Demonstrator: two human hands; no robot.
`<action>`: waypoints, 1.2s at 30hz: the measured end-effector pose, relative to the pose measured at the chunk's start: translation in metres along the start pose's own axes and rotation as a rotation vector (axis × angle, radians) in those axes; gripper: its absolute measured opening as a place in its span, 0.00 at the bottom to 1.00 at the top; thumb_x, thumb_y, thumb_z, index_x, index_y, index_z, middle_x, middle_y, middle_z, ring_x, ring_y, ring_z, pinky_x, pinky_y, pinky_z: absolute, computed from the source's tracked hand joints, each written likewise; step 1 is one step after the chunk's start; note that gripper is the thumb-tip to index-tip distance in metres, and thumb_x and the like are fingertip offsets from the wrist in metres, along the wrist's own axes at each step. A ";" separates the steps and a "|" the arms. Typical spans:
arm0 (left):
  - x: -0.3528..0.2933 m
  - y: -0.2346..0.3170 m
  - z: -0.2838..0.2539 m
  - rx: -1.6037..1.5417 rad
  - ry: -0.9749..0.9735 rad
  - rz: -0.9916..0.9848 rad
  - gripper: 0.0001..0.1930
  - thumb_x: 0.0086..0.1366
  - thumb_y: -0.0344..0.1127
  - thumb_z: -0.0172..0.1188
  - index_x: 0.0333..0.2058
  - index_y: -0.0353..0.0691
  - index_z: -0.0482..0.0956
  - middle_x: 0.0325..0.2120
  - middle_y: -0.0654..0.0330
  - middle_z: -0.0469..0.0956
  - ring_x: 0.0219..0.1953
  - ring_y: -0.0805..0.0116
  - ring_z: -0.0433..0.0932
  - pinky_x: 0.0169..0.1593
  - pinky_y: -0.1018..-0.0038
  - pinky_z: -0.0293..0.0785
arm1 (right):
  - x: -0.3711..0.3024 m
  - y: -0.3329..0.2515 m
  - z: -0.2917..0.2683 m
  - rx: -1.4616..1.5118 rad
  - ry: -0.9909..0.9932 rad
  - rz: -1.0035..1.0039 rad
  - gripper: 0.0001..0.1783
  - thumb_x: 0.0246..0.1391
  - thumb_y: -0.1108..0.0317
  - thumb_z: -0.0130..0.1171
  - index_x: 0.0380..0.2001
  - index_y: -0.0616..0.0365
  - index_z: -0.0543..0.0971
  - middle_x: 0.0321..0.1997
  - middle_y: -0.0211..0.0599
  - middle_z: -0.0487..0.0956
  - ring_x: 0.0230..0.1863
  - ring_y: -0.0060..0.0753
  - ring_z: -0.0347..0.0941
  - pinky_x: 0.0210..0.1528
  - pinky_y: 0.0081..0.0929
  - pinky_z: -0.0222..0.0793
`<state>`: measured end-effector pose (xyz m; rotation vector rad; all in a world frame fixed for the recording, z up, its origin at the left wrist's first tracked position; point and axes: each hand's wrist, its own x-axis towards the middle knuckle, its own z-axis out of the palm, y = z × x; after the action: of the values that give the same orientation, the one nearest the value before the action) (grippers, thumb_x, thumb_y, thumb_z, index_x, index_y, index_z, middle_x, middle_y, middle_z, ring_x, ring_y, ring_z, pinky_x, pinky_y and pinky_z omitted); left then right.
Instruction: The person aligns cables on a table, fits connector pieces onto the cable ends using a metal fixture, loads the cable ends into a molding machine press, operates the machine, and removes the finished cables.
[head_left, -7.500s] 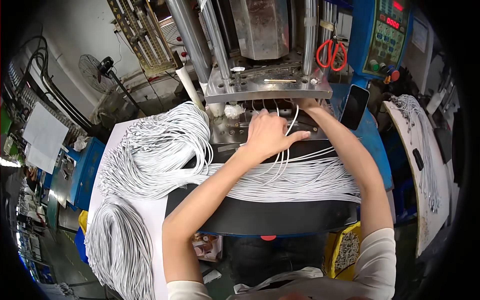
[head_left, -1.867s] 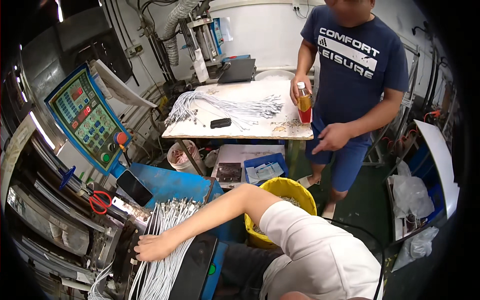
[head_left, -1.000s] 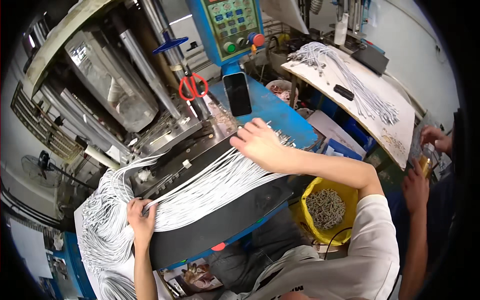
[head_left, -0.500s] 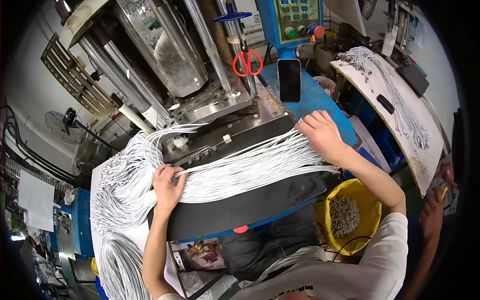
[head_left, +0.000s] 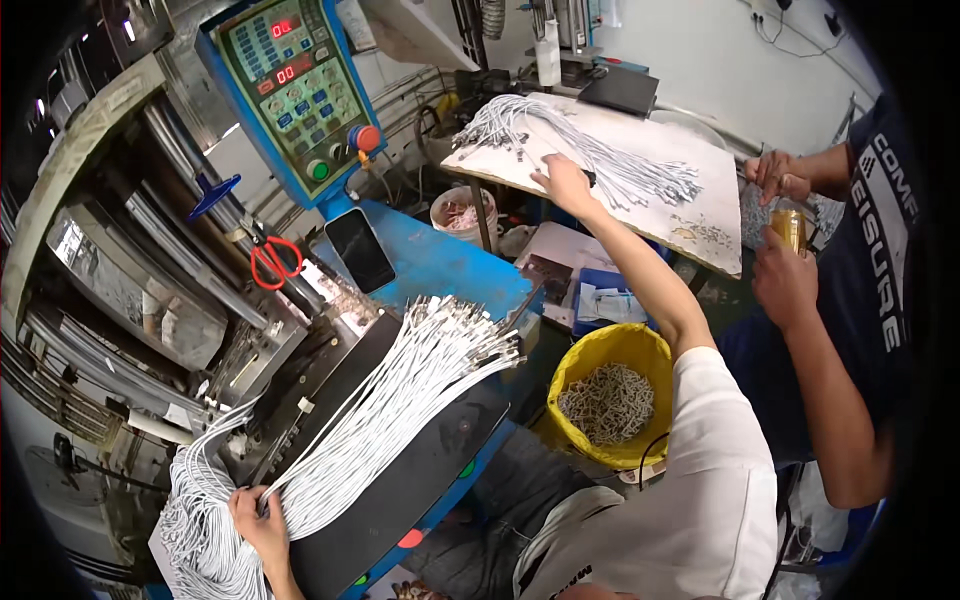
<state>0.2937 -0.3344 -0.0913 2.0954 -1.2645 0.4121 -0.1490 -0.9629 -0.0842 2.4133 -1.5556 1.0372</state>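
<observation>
A wide bundle of white cables (head_left: 360, 440) lies across the black work surface, with small metal ends (head_left: 470, 330) fanned at its far right end. My left hand (head_left: 258, 522) is closed on the bundle's near left part, thumb and fingers at its upper edge. My right hand (head_left: 567, 187) is stretched out over the white side table (head_left: 700, 215), fingers apart. Beside its palm a small black object (head_left: 590, 178) shows, partly covered by the hand. Another batch of grey-white cables (head_left: 610, 160) lies just beyond that hand.
A machine with steel columns (head_left: 165, 235) stands left, with red-handled scissors (head_left: 275, 262) and a control panel (head_left: 290, 95). A phone (head_left: 361, 250) leans on the blue surface. A yellow bucket (head_left: 660, 365) holds small pieces. At right a co-worker's hands (head_left: 785, 265) hold a yellowish item.
My view has turned to the right. My right hand has let go of the cables' far end and reached over to the side table. My left hand stays on the bundle.
</observation>
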 end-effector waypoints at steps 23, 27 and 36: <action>-0.009 -0.002 0.011 0.025 -0.002 -0.010 0.08 0.52 0.21 0.69 0.30 0.35 0.80 0.29 0.53 0.78 0.40 0.51 0.74 0.46 0.60 0.71 | -0.070 0.110 0.055 -0.260 0.067 -0.210 0.23 0.59 0.65 0.62 0.57 0.60 0.74 0.52 0.51 0.76 0.51 0.55 0.73 0.53 0.47 0.69; -0.007 -0.006 0.016 0.024 0.000 0.030 0.08 0.52 0.22 0.70 0.30 0.35 0.80 0.29 0.53 0.78 0.40 0.51 0.74 0.46 0.60 0.71 | -0.075 0.128 0.043 -0.108 0.319 -0.305 0.22 0.60 0.69 0.59 0.57 0.62 0.74 0.49 0.49 0.78 0.45 0.49 0.75 0.49 0.45 0.71; -0.009 -0.011 0.031 0.017 0.013 0.070 0.07 0.53 0.21 0.70 0.31 0.33 0.80 0.28 0.53 0.77 0.37 0.53 0.75 0.44 0.63 0.72 | -0.085 -0.186 -0.242 1.404 -0.515 -0.123 0.28 0.46 0.77 0.52 0.53 0.74 0.79 0.46 0.52 0.84 0.29 0.26 0.84 0.29 0.14 0.80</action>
<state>0.2972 -0.3459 -0.1234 2.0637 -1.3335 0.4681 -0.1340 -0.7076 0.1034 3.7912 -0.6479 2.0495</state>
